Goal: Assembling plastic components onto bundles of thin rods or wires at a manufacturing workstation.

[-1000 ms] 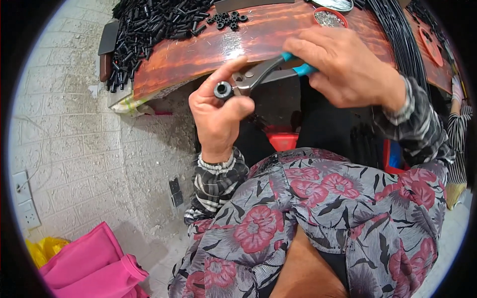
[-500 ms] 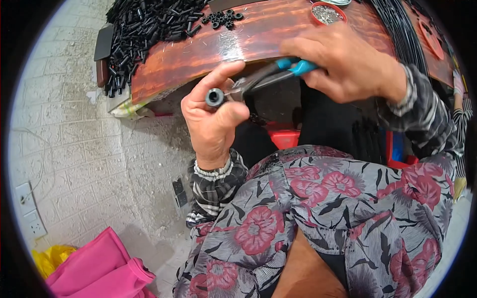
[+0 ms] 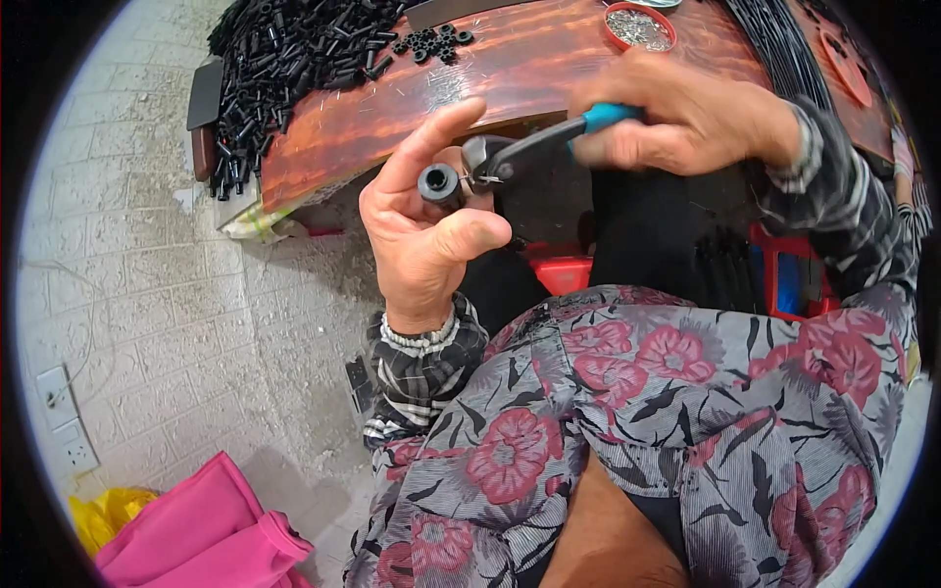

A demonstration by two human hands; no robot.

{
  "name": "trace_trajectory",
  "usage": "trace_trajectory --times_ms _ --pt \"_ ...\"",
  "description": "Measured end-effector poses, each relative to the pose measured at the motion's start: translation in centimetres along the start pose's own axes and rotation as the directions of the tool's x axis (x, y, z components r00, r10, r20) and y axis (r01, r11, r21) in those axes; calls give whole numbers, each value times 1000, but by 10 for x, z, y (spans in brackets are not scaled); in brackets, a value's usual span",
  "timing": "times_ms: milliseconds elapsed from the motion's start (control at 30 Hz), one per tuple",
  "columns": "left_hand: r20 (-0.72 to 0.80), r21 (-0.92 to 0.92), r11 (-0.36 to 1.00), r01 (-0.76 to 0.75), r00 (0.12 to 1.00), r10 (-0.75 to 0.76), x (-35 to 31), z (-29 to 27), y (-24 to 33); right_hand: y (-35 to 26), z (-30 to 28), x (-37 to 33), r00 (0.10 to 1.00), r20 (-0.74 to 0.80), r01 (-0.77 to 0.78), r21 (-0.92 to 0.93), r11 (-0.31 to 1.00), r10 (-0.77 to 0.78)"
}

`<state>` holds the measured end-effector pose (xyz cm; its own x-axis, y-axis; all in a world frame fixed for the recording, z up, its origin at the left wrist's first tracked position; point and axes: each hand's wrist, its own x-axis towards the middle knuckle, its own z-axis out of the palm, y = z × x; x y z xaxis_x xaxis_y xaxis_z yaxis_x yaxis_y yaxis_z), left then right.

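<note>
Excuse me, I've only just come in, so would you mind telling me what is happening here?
A person seated at a wooden table is working on a small part. The left hand holds a black tubular piece, and the right hand grips blue-handled pliers, their head close beside it; whether they pinch it is unclear. On the table are a heap of black parts, some small black rings and a red dish of small metal pieces.

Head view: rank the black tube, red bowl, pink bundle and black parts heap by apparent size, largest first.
1. Black parts heap and pink bundle: too close to rank
2. Red bowl
3. Black tube
</note>
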<state>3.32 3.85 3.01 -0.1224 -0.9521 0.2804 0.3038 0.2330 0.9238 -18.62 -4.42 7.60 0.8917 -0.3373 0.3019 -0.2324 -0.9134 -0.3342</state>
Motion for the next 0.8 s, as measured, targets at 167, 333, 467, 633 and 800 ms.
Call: trace_trajectory --times_ms 167,333,467,633,800 --pt "-29 -108 991 82 996 -86 0 -5 -1 -10 3 10 730 643 -607 452 654 233" --pt "-85 -153 985 82 992 -96 1 -6 -9 -8 6 6 772 571 -554 387 737 280" --pt "-182 -162 967 194 958 -223 7 0 -8 -8 11 10 858 467 -449 479 754 214" --pt "-308 -182 969 167 926 -218 19 2 -6 -16 37 5 934 -23 -355 61 933 357" --pt "-364 -139 981 138 914 -181 23 4 -5 -18 53 10 929 -251 -325 -205 923 272"
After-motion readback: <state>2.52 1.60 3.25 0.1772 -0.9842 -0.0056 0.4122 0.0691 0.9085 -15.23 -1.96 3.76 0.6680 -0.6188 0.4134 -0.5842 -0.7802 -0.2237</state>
